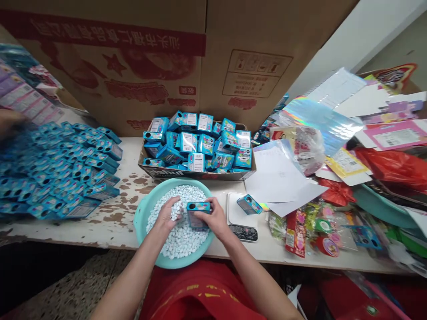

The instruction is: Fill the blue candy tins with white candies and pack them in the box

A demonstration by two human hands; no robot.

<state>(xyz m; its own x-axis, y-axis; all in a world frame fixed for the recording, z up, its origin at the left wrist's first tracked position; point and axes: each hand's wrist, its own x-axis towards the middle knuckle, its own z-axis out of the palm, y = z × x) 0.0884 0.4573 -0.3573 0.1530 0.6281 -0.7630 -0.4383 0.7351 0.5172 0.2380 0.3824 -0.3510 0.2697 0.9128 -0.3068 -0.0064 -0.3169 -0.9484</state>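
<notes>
My right hand (216, 218) grips a small blue carton (197, 220) upright over a turquoise basin (140, 222), its top with a dark round hole facing up. Small white candies (180, 244) fill much of the basin. In my cupped left hand (166, 215) lies a handful of the same candies, just left of the carton and apart from it. Behind the basin, a shallow cardboard tray (196, 174) is heaped with blue cartons (206, 144). Another blue carton (249, 204) lies tilted on a white digital scale (234, 213) to the right.
Rows of blue cartons (66, 173) cover the left of the table, where another person's blurred hand (11, 122) reaches in. A large cardboard box (213, 66) blocks the back. Papers (276, 178), candy packets (295, 233) and a red bag (393, 169) crowd the right.
</notes>
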